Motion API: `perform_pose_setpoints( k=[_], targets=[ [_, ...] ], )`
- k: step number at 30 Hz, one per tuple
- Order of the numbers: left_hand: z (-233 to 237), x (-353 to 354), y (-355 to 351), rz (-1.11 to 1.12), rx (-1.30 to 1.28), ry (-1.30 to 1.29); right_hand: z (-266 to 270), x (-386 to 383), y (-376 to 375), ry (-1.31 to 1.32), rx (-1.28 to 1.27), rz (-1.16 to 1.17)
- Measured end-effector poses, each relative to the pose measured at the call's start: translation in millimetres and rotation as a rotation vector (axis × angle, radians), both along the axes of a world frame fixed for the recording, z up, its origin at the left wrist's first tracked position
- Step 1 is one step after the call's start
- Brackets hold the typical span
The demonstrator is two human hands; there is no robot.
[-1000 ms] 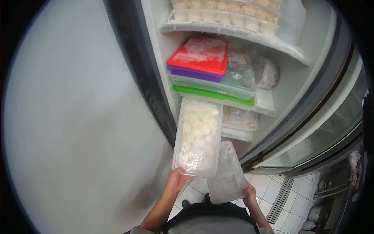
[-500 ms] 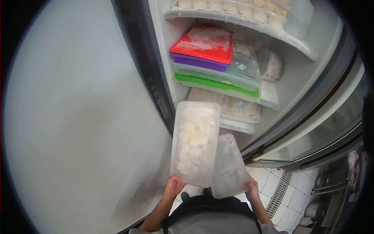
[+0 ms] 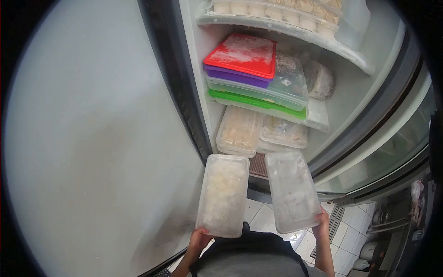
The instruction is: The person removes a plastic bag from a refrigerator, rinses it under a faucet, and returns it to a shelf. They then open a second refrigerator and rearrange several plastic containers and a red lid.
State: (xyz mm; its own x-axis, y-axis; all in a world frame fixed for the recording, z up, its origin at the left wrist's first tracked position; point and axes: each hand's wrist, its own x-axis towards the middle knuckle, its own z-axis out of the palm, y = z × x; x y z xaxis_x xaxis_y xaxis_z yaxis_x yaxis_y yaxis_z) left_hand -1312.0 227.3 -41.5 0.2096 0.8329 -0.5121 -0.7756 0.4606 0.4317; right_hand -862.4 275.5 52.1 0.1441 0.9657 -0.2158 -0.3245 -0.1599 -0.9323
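My left hand (image 3: 201, 238) grips the near left corner of a frosted lidded container (image 3: 224, 191) with pale yellowish contents. A second frosted container (image 3: 293, 191), greyish and cloudy, is held at its near right corner by my right hand (image 3: 321, 222). The two containers are apart, side by side in front of the open freezer. Just beyond them, on the freezer's bottom level, lie stacked clear containers (image 3: 240, 130) with pale contents and another frosted container (image 3: 284, 132) to their right.
A red-lidded box (image 3: 242, 54) tops a stack with purple and green-rimmed boxes on the middle shelf. Trays of round pale pieces (image 3: 277, 15) fill the upper shelf (image 3: 277, 23). The large freezer door (image 3: 101, 138) stands open at left. A floor drain (image 3: 334, 219) and pots (image 3: 369, 250) are at right.
Both containers have moved down toward my body and separated; the right one has shifted right and no longer overlaps the left one. The stacked containers on the bottom level now show more fully.
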Motion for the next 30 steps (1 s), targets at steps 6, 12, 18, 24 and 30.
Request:
perform_pose_setpoints(
  k=[6, 12, 18, 24, 30],
  targets=[
    [-13, 1, -3, -0.021, 0.001, 0.017, -5, -17, 61, 0.247, 0.089, 0.023],
    [-12, 6, -10, -0.012, 0.020, -0.005, 38, -132, 183, 0.080, 0.073, 0.062],
    [-36, 6, -25, 0.032, -0.067, 0.029, -13, -189, 289, -1.033, 0.354, -0.024],
    [-27, 2, -33, 0.129, -0.185, 0.031, -20, -221, 301, -0.996, 0.075, -0.065],
    [30, 14, -14, 0.179, 0.071, 0.048, -16, -176, 255, -0.336, 0.034, 0.202]
  ],
)
